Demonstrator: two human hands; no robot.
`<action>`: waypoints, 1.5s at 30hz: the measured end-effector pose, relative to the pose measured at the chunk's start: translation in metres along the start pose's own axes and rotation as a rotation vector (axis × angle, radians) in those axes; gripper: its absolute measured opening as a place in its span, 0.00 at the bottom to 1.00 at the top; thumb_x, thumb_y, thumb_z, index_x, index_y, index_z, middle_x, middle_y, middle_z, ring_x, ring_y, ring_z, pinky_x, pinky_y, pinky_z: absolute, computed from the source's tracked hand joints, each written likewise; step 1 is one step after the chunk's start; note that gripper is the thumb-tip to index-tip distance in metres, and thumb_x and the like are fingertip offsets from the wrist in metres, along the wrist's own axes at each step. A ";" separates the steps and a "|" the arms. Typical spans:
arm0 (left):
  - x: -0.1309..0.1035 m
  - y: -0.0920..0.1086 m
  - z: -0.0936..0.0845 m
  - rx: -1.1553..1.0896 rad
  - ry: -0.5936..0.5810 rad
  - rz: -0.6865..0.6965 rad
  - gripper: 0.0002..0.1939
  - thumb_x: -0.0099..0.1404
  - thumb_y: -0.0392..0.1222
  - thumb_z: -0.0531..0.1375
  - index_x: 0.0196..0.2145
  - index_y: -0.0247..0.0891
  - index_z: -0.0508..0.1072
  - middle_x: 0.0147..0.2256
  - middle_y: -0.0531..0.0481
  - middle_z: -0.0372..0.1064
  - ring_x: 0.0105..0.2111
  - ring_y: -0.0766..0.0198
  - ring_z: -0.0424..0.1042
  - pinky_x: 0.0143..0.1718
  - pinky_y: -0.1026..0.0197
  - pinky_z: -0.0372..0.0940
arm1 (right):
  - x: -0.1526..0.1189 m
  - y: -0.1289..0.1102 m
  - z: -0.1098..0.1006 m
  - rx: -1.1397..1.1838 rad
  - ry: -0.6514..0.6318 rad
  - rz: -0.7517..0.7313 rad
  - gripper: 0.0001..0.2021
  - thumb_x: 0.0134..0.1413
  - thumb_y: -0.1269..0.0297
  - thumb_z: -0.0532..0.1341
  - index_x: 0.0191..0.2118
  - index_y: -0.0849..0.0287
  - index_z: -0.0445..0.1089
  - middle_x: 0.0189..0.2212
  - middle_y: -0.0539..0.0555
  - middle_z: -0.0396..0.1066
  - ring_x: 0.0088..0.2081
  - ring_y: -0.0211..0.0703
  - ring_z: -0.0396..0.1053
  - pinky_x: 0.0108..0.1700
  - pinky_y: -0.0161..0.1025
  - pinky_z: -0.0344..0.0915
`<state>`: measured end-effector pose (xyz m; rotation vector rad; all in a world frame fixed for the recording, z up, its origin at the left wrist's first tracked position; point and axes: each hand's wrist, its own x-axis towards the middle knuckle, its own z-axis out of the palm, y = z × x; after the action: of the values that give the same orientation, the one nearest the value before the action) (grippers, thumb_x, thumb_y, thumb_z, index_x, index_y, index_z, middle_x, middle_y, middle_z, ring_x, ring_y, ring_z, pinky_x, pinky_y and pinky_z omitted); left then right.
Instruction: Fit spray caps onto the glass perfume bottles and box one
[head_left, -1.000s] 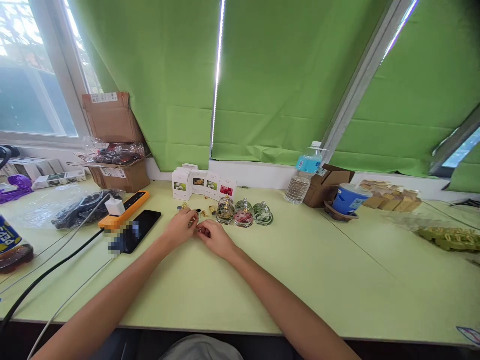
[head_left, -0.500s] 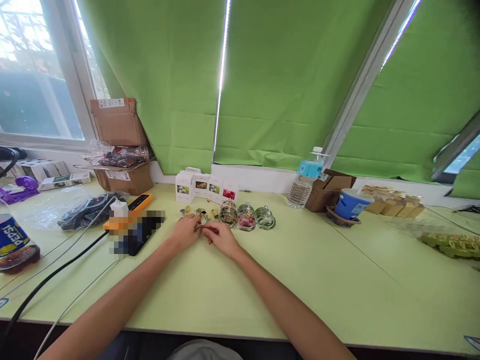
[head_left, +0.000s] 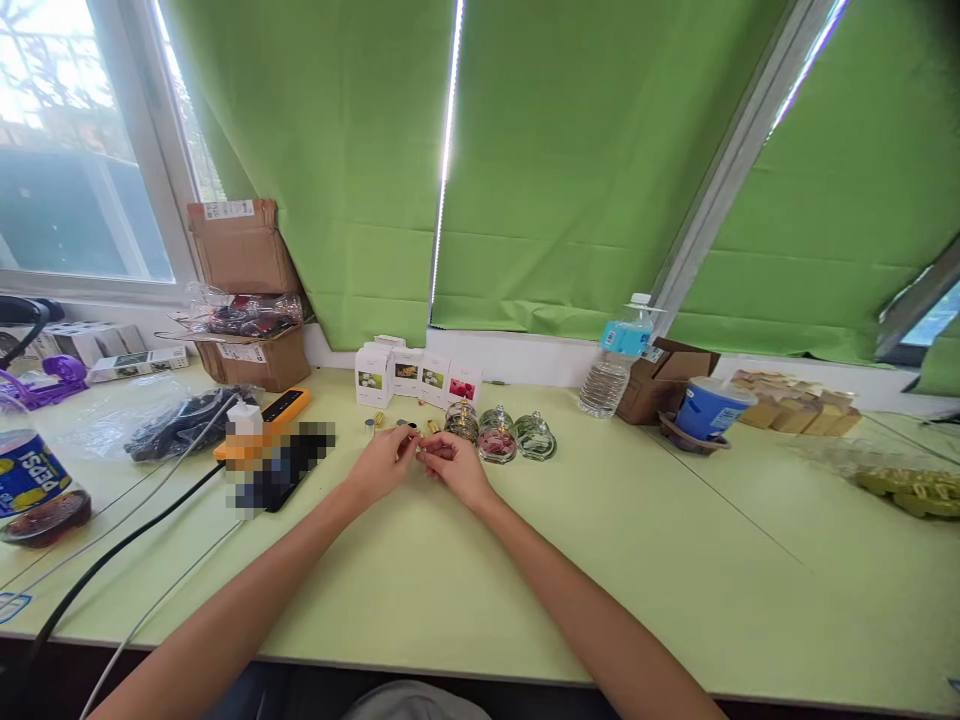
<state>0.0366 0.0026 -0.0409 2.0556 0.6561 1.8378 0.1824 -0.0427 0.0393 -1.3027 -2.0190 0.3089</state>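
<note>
My left hand [head_left: 385, 461] and my right hand [head_left: 456, 466] meet just above the table, thumbs and fingertips pinched toward each other. Whatever lies between them is too small and covered to make out. Close behind the fingers are several small gold and silver metal pieces, one a gold piece [head_left: 433, 426], partly hidden by the hands. Right of my right hand stand several low round glass bottles with domed tops, among them a reddish bottle [head_left: 497, 445] and a greenish bottle [head_left: 535, 438]. Small white boxes [head_left: 371, 378] with flower pictures stand behind.
On the left are an orange power strip [head_left: 289, 405], a black bagged bundle [head_left: 176, 425], cables and a Pepsi bottle [head_left: 34, 480]. To the right stand a water bottle [head_left: 604, 385], a brown carton [head_left: 660, 380] and a blue cup [head_left: 705, 410]. Cardboard boxes [head_left: 251, 355] sit back left.
Both hands have shifted slightly right, and their fingertips have come closer together. The whole view has also slid a little. The bottles and boxes stand where they were.
</note>
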 end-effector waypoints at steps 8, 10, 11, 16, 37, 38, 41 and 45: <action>0.002 0.007 0.002 -0.427 -0.053 0.002 0.19 0.70 0.51 0.50 0.30 0.36 0.72 0.26 0.51 0.66 0.28 0.65 0.63 0.28 0.64 0.57 | -0.009 -0.025 -0.015 -0.081 -0.006 -0.064 0.14 0.46 0.54 0.69 0.32 0.61 0.73 0.24 0.51 0.72 0.22 0.36 0.67 0.23 0.32 0.61; 0.003 0.007 0.003 -0.460 -0.069 -0.007 0.20 0.70 0.51 0.50 0.31 0.35 0.73 0.25 0.51 0.66 0.27 0.66 0.62 0.27 0.65 0.57 | -0.009 -0.026 -0.018 -0.105 -0.012 -0.092 0.13 0.47 0.55 0.68 0.32 0.61 0.75 0.24 0.51 0.71 0.21 0.35 0.66 0.23 0.32 0.60; 0.003 0.008 0.002 -0.487 -0.077 -0.021 0.20 0.70 0.51 0.50 0.32 0.35 0.73 0.25 0.51 0.66 0.26 0.67 0.62 0.27 0.65 0.57 | -0.009 -0.027 -0.020 -0.116 -0.007 -0.110 0.13 0.48 0.55 0.68 0.33 0.61 0.77 0.25 0.51 0.71 0.21 0.35 0.65 0.23 0.32 0.60; 0.003 0.013 -0.005 -0.744 -0.136 -0.116 0.20 0.65 0.54 0.57 0.41 0.34 0.76 0.30 0.48 0.71 0.25 0.69 0.59 0.26 0.66 0.56 | -0.008 -0.029 -0.021 -0.166 0.032 -0.197 0.14 0.53 0.56 0.65 0.42 0.58 0.79 0.30 0.53 0.70 0.24 0.35 0.66 0.26 0.34 0.62; -0.004 0.019 -0.014 -0.934 -0.287 -0.088 0.23 0.67 0.56 0.55 0.37 0.32 0.77 0.34 0.43 0.73 0.28 0.67 0.64 0.31 0.62 0.61 | -0.012 -0.064 -0.037 -0.298 -0.229 -0.227 0.15 0.60 0.54 0.60 0.46 0.54 0.76 0.43 0.55 0.67 0.34 0.37 0.67 0.35 0.35 0.67; -0.004 0.020 -0.013 -0.955 -0.287 -0.105 0.23 0.67 0.56 0.55 0.36 0.31 0.76 0.33 0.43 0.72 0.27 0.67 0.64 0.31 0.62 0.60 | -0.013 -0.065 -0.037 -0.307 -0.232 -0.229 0.14 0.60 0.54 0.60 0.46 0.54 0.77 0.42 0.55 0.66 0.35 0.38 0.66 0.35 0.35 0.67; -0.004 0.022 -0.009 -1.043 -0.280 -0.160 0.24 0.67 0.57 0.55 0.36 0.31 0.75 0.33 0.42 0.71 0.27 0.68 0.64 0.30 0.62 0.61 | -0.014 -0.069 -0.036 -0.332 -0.204 -0.242 0.13 0.59 0.55 0.61 0.44 0.55 0.77 0.39 0.55 0.67 0.36 0.38 0.66 0.35 0.35 0.65; -0.007 0.028 0.002 -1.024 -0.246 -0.213 0.25 0.69 0.59 0.50 0.37 0.31 0.72 0.31 0.44 0.71 0.24 0.68 0.63 0.26 0.63 0.59 | -0.010 -0.075 -0.044 -0.350 -0.071 -0.277 0.13 0.58 0.55 0.61 0.42 0.57 0.75 0.37 0.55 0.69 0.34 0.39 0.66 0.34 0.34 0.65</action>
<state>0.0415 -0.0249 -0.0324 1.3902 -0.1427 1.3190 0.1615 -0.0940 0.1073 -1.2026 -2.3551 -0.1352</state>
